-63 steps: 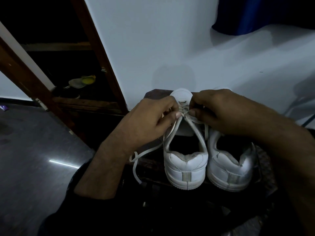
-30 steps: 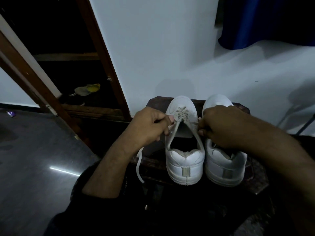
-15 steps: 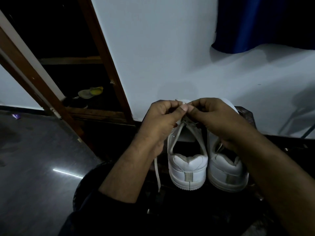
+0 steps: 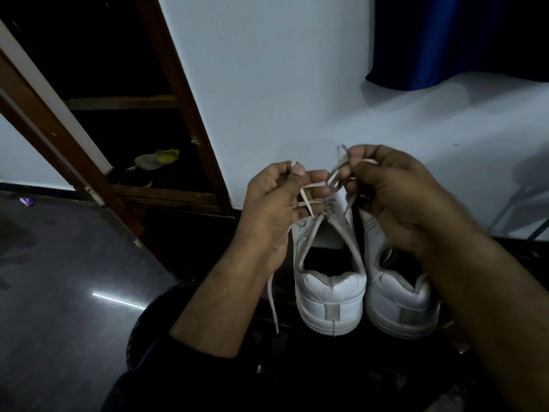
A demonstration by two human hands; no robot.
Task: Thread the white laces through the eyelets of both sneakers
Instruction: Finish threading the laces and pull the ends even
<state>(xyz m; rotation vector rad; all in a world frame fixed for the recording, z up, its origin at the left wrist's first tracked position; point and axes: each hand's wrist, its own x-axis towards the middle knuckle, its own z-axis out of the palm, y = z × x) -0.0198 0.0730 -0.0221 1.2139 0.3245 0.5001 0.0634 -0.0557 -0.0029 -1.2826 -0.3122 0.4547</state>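
In the head view, two white sneakers stood side by side at lower centre right, heels toward the bottom edge, toes and long axes pointing up toward the white wall (image 4: 267,84). Above the left sneaker (image 4: 329,301) both hands were raised, forearms entering from the lower corners. The left hand (image 4: 276,197) was curled, pinching a strand of the white lace (image 4: 307,200), whose loose end hung below. The right hand (image 4: 398,197), over the right sneaker (image 4: 401,304), pinched the other strand, its tip sticking upward.
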